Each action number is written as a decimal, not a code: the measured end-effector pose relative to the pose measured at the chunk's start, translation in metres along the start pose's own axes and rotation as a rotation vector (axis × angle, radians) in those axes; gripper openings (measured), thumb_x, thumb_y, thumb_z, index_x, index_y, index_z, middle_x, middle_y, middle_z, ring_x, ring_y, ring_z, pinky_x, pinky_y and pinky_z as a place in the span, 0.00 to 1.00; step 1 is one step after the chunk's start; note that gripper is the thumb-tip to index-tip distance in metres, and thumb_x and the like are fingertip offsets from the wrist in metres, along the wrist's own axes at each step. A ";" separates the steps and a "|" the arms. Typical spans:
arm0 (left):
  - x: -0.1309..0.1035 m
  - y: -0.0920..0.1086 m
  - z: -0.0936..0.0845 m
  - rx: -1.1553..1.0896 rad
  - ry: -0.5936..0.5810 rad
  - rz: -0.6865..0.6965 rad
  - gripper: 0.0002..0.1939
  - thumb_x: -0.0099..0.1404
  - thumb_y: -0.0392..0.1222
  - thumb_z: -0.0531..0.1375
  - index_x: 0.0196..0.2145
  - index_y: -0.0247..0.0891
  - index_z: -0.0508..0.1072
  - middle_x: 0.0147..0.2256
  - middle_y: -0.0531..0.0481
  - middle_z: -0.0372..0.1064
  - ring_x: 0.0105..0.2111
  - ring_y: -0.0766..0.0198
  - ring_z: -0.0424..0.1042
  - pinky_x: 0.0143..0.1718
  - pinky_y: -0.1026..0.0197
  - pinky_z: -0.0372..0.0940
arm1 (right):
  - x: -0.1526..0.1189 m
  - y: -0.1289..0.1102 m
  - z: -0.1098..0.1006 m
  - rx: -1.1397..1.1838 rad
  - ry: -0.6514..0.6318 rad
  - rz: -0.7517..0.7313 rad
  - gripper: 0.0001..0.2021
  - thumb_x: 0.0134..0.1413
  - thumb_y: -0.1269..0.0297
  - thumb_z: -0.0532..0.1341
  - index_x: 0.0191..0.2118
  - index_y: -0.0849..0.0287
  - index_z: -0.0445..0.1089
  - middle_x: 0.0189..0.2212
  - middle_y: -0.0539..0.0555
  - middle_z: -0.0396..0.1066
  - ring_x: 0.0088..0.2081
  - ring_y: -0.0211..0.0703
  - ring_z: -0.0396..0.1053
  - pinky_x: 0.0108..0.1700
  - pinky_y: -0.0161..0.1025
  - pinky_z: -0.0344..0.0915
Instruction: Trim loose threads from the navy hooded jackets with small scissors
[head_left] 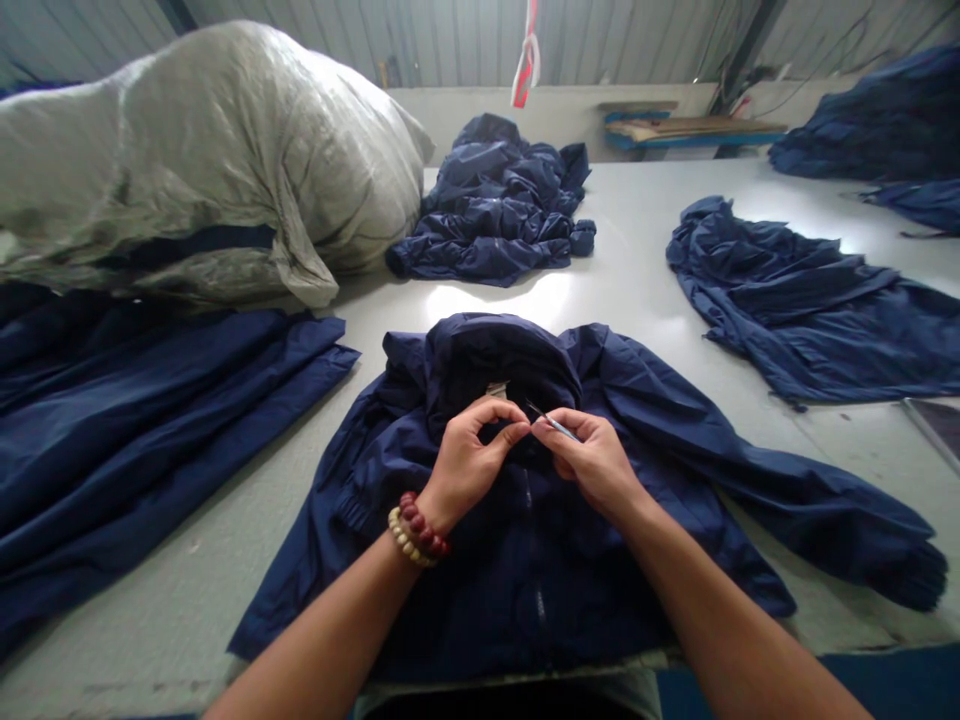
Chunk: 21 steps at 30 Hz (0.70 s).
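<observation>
A navy hooded jacket point(480, 560) lies front up on the table, its zipper running down the middle and one sleeve stretched to the right. Over its collar, my left hand point(480, 450) pinches thumb and forefinger together; what they hold is too small to make out. Close against it, my right hand point(589, 455) grips a small pointed tool point(559, 428), its dark tip toward the left fingers. A pale label point(496, 389) shows inside the hood, just behind my left hand.
Navy fabric point(150, 420) covers the left side of the table point(630, 270). A large grey-white covered bundle point(225, 150) stands behind it. More navy garments lie at the back middle point(495, 210) and right point(817, 300). A red and white strip point(527, 60) hangs above.
</observation>
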<state>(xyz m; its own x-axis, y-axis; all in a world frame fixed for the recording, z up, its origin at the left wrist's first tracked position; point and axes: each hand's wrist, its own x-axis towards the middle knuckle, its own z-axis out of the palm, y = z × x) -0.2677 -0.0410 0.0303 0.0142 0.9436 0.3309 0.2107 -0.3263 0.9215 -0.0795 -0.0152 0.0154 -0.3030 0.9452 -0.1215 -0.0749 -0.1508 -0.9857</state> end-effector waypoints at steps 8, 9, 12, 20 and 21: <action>-0.023 0.039 0.019 -0.176 -0.045 -0.044 0.10 0.71 0.46 0.67 0.39 0.37 0.79 0.37 0.48 0.77 0.39 0.61 0.74 0.47 0.60 0.69 | -0.041 -0.037 -0.007 0.051 -0.109 -0.096 0.19 0.57 0.47 0.73 0.36 0.58 0.74 0.18 0.42 0.56 0.18 0.30 0.48 0.20 0.32 0.46; -0.031 0.048 0.027 -0.212 -0.060 -0.062 0.10 0.72 0.47 0.67 0.39 0.37 0.79 0.37 0.48 0.77 0.39 0.61 0.75 0.47 0.60 0.69 | -0.055 -0.041 -0.011 0.073 -0.111 -0.090 0.18 0.58 0.49 0.73 0.36 0.58 0.73 0.18 0.41 0.56 0.18 0.29 0.48 0.20 0.32 0.45; -0.062 0.073 0.059 -0.274 -0.147 -0.138 0.11 0.72 0.48 0.67 0.39 0.37 0.79 0.37 0.48 0.77 0.38 0.62 0.74 0.45 0.61 0.69 | -0.110 -0.039 -0.033 0.136 -0.061 -0.057 0.16 0.60 0.52 0.73 0.35 0.58 0.72 0.18 0.41 0.53 0.18 0.29 0.45 0.20 0.32 0.43; -0.156 0.082 0.199 -0.389 -0.632 -0.297 0.12 0.73 0.50 0.64 0.40 0.37 0.78 0.35 0.49 0.76 0.34 0.64 0.73 0.38 0.64 0.66 | -0.293 0.045 -0.099 0.289 0.532 -0.041 0.16 0.60 0.53 0.71 0.30 0.57 0.68 0.16 0.39 0.49 0.17 0.28 0.41 0.20 0.31 0.42; -0.169 0.074 0.222 -0.393 -0.686 -0.308 0.12 0.73 0.49 0.64 0.40 0.36 0.78 0.34 0.49 0.76 0.33 0.65 0.72 0.36 0.64 0.65 | -0.311 0.059 -0.107 0.293 0.631 -0.020 0.17 0.58 0.52 0.71 0.30 0.57 0.68 0.16 0.39 0.48 0.17 0.28 0.40 0.19 0.30 0.41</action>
<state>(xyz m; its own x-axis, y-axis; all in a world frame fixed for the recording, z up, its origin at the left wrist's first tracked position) -0.0378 -0.2117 -0.0023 0.6286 0.7773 -0.0263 -0.0510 0.0750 0.9959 0.1121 -0.2874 -0.0170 0.3042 0.9229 -0.2360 -0.3551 -0.1201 -0.9271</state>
